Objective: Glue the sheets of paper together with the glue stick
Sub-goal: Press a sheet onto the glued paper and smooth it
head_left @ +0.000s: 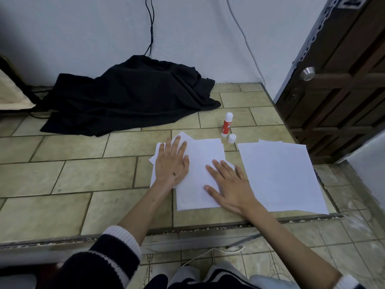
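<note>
Two lots of white paper lie on the tiled counter (pixel 125 147): a glued stack (pixel 200 176) under both hands, its sheets fanned unevenly so that corners stick out at the far left, and a loose pile (pixel 279 176) just to the right, apart from it. Judging by that, several sheets are already joined and the top one is being pressed down, while the pile at the right is still to be glued, so the job looks partway through.

Neither hand has a closed grip. The left hand (pixel 170 163) lies flat, fingers spread, on the stack's far left part; the right hand (pixel 231 188) lies flat on its near right part. Both press and hold nothing.

Beyond the stack the glue stick (pixel 227 124) stands upright and uncapped, red-labelled, with its white cap (pixel 232 138) beside it. A black cloth (pixel 133 97) is heaped against the wall.
</note>
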